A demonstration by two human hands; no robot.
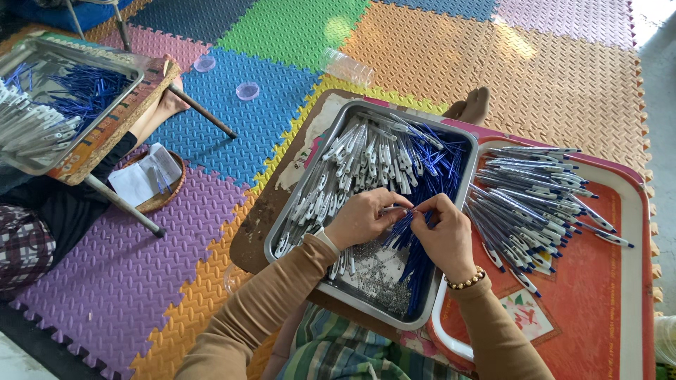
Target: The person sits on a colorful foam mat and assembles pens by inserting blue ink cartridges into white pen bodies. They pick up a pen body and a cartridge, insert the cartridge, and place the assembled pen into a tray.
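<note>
Meeting hands [405, 218] above crowded tray [451, 127]

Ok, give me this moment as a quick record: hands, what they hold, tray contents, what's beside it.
left hand: pinching a pen piece, over the metal tray
right hand: fingertips meeting the left hand's at the same piece
metal tray: white pen barrels, blue refills, small springs
red tray: pile of assembled pens
nearby: a second person's tray at upper left
floor: coloured foam mats

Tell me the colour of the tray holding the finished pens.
Red-orange with a white rim, seen in the head view.
</note>
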